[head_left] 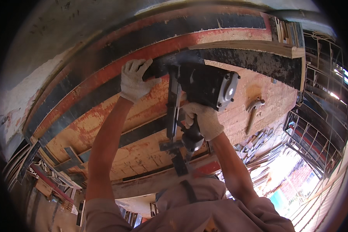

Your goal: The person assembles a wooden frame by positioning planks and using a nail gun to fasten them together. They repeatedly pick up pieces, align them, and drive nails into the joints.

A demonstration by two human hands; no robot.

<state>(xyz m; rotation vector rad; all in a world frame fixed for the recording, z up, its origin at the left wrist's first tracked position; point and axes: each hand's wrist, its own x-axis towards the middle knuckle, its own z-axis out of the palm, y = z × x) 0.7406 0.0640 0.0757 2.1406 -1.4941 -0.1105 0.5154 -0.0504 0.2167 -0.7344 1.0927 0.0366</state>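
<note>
My right hand (205,120), in a pale work glove, is wrapped round the handle of a black and grey nail gun (205,85). The gun's nose end is near a dark wooden strip (161,66) on the bench; where it touches is hidden. On the same strip, left of the gun, lies my gloved left hand (137,81), fingers stretched out and thumb apart, pressing on the wood. The strip runs beside a long red-painted board (166,47).
A hammer (253,112) lies on the worn wooden bench top (236,123) to the right. Short wood pieces (284,31) stand at the far right corner. Metal racks (309,135) are at the right, and scrap wood (255,145) is piled below the bench edge.
</note>
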